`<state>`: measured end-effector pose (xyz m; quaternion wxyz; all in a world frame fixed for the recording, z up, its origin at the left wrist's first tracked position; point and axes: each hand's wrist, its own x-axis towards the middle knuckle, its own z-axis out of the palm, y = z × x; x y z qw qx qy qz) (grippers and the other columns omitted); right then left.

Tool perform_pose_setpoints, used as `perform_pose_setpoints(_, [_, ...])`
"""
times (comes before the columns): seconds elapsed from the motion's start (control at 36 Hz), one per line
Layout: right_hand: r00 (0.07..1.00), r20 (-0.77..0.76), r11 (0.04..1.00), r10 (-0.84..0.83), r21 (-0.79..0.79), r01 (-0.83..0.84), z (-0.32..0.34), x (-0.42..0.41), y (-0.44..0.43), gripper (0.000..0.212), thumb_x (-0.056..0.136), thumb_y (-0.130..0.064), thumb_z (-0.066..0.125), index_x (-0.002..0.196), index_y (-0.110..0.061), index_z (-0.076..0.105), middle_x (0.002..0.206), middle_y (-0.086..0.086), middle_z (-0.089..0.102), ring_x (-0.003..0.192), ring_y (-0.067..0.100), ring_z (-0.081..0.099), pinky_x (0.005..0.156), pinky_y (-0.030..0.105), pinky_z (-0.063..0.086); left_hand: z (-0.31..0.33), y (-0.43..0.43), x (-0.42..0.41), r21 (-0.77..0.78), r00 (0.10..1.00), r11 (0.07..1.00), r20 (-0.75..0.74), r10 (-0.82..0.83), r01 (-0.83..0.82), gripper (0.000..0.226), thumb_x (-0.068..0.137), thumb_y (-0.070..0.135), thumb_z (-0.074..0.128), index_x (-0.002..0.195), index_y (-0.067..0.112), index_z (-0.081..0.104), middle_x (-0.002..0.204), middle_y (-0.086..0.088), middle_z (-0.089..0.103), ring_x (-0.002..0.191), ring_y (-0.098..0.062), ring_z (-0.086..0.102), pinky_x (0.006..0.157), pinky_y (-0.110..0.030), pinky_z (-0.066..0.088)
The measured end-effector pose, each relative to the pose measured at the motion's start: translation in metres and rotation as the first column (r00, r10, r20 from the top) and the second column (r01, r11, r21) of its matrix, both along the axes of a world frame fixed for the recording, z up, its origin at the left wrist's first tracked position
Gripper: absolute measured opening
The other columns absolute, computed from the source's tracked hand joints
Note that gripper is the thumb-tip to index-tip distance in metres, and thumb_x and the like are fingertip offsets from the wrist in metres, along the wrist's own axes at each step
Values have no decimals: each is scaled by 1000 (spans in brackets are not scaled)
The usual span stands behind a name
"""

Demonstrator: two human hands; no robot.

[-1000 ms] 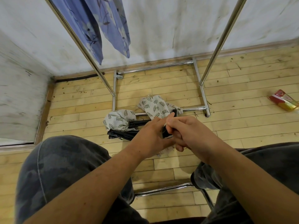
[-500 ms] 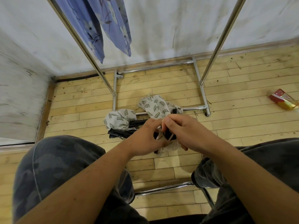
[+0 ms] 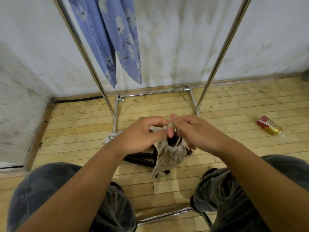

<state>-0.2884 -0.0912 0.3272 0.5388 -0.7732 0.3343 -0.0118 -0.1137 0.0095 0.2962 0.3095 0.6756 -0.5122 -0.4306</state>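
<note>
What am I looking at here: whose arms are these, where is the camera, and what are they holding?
No machine here: a person wears one camera on the head, so the picture looks down past their knees at their own hands. The left hand and right hand together pinch the top of a pale cloth that hangs below them; something black shows in it, but I cannot tell what. On the wooden floor stands a metal clothes rack with blue flowered fabric hanging beside one pole, and a red and yellow wrapper lies off to the right.

We have pale cloth (image 3: 168,156) pinched at top, hanging limp, crumpled; black piece (image 3: 172,142) showing in its opening.
</note>
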Motion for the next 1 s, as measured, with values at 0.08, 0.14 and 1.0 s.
perform_pose_setpoints(0.08, [1000,3,989,8,-146,-7,25,8,0,55,110,-49,34,78,-21,70,53,-17,53,48,-1,47,61,24,37,31,-2,3,-63,999,998,33,-22,24,12,101,30,64,97,29,75,110,24,73,110,9,63,101,-35,51])
perform_pose_setpoints(0.14, [1000,21,974,-7,-226,12,41,11,0,53,110,-44,38,74,-22,69,59,-11,57,51,1,48,60,27,40,48,-3,6,-102,999,995,49,-7,12,11,100,32,65,95,31,75,108,20,74,109,4,66,105,-40,51])
perform_pose_setpoints(1.0, [833,553,836,16,-465,292,240,71,-41,19,103,-24,59,86,-25,65,78,-17,68,56,3,57,58,15,40,278,-38,43,-477,965,865,116,236,-154,19,104,34,57,99,23,71,92,13,77,91,2,70,88,-23,49])
